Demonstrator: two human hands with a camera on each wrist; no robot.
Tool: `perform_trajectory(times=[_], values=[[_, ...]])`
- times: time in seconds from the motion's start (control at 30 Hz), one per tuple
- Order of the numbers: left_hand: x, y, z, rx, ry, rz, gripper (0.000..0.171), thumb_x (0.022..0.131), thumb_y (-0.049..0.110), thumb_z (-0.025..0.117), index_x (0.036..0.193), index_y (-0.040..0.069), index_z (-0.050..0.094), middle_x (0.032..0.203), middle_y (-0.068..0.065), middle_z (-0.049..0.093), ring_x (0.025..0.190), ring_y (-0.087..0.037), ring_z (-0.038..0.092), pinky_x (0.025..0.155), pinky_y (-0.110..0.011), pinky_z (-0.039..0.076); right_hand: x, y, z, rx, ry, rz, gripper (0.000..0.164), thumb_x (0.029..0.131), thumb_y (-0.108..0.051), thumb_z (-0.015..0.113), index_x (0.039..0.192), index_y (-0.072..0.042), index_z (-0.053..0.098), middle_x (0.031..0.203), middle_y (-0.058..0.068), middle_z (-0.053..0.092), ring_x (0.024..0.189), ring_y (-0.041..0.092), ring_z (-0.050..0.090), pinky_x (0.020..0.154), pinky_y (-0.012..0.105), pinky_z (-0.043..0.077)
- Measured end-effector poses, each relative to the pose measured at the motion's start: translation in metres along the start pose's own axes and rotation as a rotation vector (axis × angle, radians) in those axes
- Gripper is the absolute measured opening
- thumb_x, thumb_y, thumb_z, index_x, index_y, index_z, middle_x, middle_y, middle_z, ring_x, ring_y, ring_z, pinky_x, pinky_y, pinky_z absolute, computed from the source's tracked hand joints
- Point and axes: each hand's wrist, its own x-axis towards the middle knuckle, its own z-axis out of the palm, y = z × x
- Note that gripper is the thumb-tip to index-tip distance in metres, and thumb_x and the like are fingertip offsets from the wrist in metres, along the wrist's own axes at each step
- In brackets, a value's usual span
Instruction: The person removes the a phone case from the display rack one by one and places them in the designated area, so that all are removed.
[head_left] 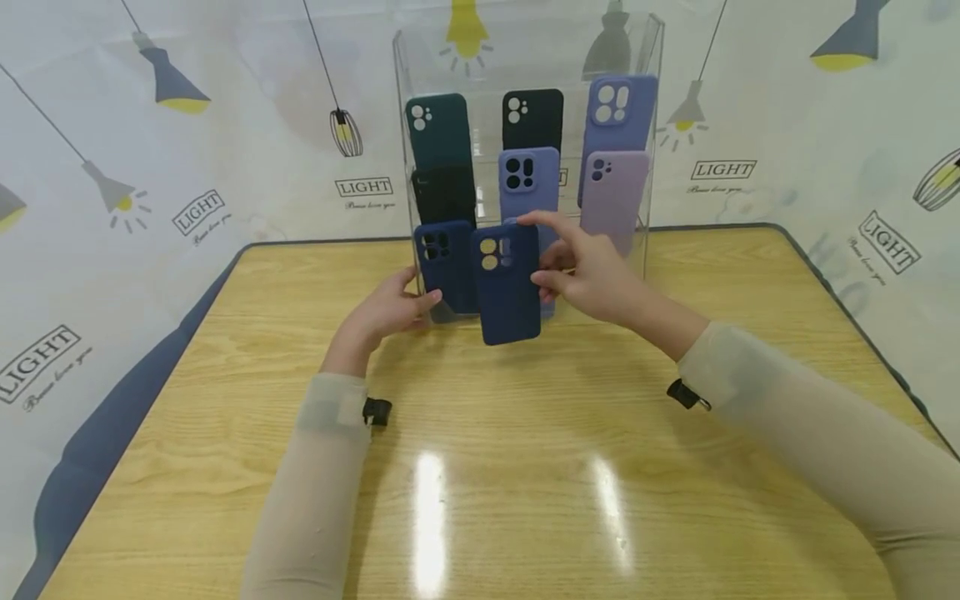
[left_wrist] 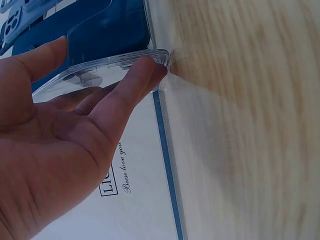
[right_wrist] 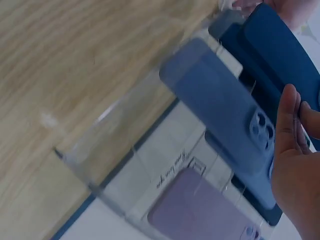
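Observation:
My right hand [head_left: 596, 271] holds a dark blue phone case [head_left: 510, 304] upright by its top and right edge, in front of a clear acrylic display stand [head_left: 652, 58]. The case leans slightly and overlaps the stand's bottom row in the head view. My left hand [head_left: 386, 310] grips the stand's lower left side. In the left wrist view its fingers lie along the outside of the clear wall, with the thumb [left_wrist: 52, 55] over the front. Another dark blue case [head_left: 453, 287] stands in the bottom row beside that thumb. Behind the held case is a periwinkle case [right_wrist: 215, 100].
Higher up the stand are a dark green case [head_left: 442, 137], a black case [head_left: 536, 112], a periwinkle case [head_left: 637, 108] and a lilac case [head_left: 618, 196]. The stand sits at the back of a wooden table [head_left: 517, 450], before a lamp-patterned backdrop [head_left: 247, 100].

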Motion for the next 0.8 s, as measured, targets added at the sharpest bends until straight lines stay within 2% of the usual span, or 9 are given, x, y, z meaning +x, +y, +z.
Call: perform_trajectory(times=[0.1, 0.2, 0.37, 0.47, 0.67, 0.8], values=[[-0.002, -0.001, 0.0, 0.0, 0.004, -0.003, 0.087, 0.111, 0.039, 0.058, 0.173, 0.014, 0.001, 0.167, -0.021, 0.044, 0.135, -0.038, 0.065, 0.12, -0.049, 0.05, 0.0, -0.004, 0.013, 0.062, -0.079, 0.07, 0.073, 0.099, 0.003, 0.072, 0.159, -0.027, 0.042, 0.093, 0.016, 0.076, 0.077, 0.027, 0.077, 0.073, 0.042, 0.068], [-0.001, -0.001, -0.001, -0.012, 0.004, -0.004, 0.089, 0.11, 0.038, 0.06, 0.173, 0.015, 0.002, 0.166, -0.022, 0.045, 0.133, -0.038, 0.066, 0.118, -0.048, 0.052, 0.0, -0.008, 0.026, 0.146, -0.149, 0.176, 0.075, 0.099, 0.004, 0.071, 0.159, -0.03, 0.042, 0.092, 0.017, 0.074, 0.078, 0.028, 0.077, 0.075, 0.044, 0.069], [0.003, -0.005, -0.001, -0.045, 0.01, 0.027, 0.085, 0.111, 0.031, 0.06, 0.173, 0.013, 0.005, 0.166, -0.024, 0.044, 0.14, -0.037, 0.061, 0.117, -0.048, 0.053, 0.0, -0.011, 0.05, 0.306, -0.217, 0.34, 0.077, 0.099, 0.006, 0.07, 0.158, -0.035, 0.042, 0.091, 0.019, 0.072, 0.079, 0.028, 0.077, 0.08, 0.049, 0.068], [0.004, -0.007, 0.001, -0.056, 0.027, 0.038, 0.084, 0.11, 0.029, 0.062, 0.173, 0.011, 0.01, 0.165, -0.024, 0.045, 0.144, -0.035, 0.058, 0.116, -0.048, 0.054, -0.002, -0.011, 0.063, 0.378, -0.243, 0.396, 0.079, 0.098, 0.008, 0.069, 0.16, -0.033, 0.042, 0.091, 0.018, 0.074, 0.079, 0.029, 0.077, 0.081, 0.053, 0.068], [0.003, -0.003, 0.003, -0.09, 0.062, -0.03, 0.087, 0.106, 0.031, 0.069, 0.171, 0.008, 0.017, 0.164, -0.019, 0.047, 0.14, -0.034, 0.061, 0.117, -0.047, 0.053, -0.005, -0.012, 0.085, 0.463, -0.294, 0.48, 0.081, 0.097, 0.01, 0.07, 0.161, -0.028, 0.04, 0.088, 0.017, 0.076, 0.073, 0.025, 0.077, 0.083, 0.057, 0.067], [0.002, 0.001, 0.001, -0.087, 0.069, -0.057, 0.084, 0.105, 0.03, 0.07, 0.17, 0.005, 0.022, 0.16, -0.02, 0.051, 0.138, -0.035, 0.062, 0.118, -0.047, 0.052, -0.007, -0.016, 0.096, 0.492, -0.329, 0.518, 0.08, 0.097, 0.01, 0.07, 0.162, -0.025, 0.039, 0.084, 0.016, 0.076, 0.07, 0.023, 0.076, 0.082, 0.054, 0.067]])
